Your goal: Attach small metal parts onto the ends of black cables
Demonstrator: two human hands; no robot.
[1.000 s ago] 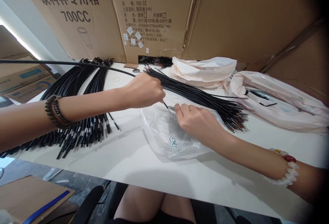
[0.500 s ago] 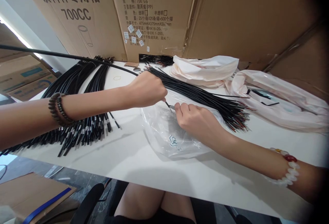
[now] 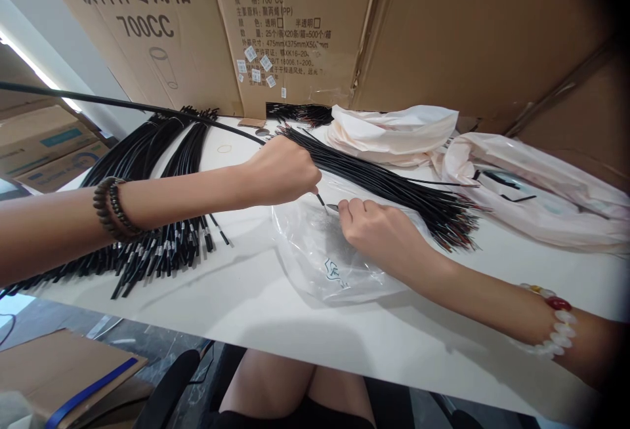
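My left hand (image 3: 285, 170) is closed around a black cable (image 3: 98, 100), which runs out to the upper left. The cable's short end pokes out below my fingers, pointing down at the clear plastic bag (image 3: 308, 271). My right hand (image 3: 371, 225), also closed, pinches a small pointed metal tool (image 3: 333, 207); its full shape is hidden by my fingers. The tool's tip is close beside the cable end, with a slight gap. Behind both hands lies a bundle of black cables (image 3: 364, 170) with bare coloured wire ends at the right.
More black cables (image 3: 132, 147) with white-banded ends lie on the left of the white table (image 3: 216, 311). Pinkish-white bags (image 3: 394, 130) sit at the back right. A large cardboard box (image 3: 295, 88) stands behind. An open carton (image 3: 63, 376) is at lower left.
My right hand has drawn slightly to the right, and the metal tool's tip has come away from the cable end. My left hand has hardly moved.
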